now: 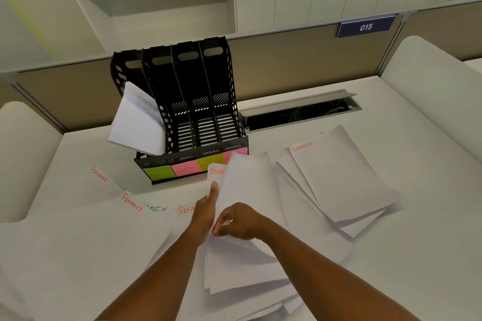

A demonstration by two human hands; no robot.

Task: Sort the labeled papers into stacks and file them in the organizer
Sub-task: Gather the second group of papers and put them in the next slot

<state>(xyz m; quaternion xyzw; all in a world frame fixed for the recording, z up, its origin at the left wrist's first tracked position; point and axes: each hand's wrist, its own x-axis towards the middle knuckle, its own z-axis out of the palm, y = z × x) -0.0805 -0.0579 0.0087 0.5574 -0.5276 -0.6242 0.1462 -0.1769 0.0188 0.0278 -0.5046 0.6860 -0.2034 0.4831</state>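
Observation:
A black four-slot organizer (182, 117) stands at the back of the white desk, with green and pink sticky labels along its front. A bundle of white sheets (135, 122) leans in its leftmost slot. My left hand (206, 211) holds the left edge of a raised bundle of papers (247, 190), whose back sheet reads "SPOR" in red. My right hand (237, 221) pinches the same bundle near its lower left edge. Sheets marked "FINANCE" (131, 202) and one in green letters (157, 208) lie spread to the left. A "FINANCE" stack (339, 174) lies to the right.
An open cable tray (300, 112) is sunk into the desk behind the right stack. Padded beige partitions (300, 60) wall the desk at the back and sides, with a blue "015" sign (365, 26). More loose sheets (247, 281) lie under my forearms.

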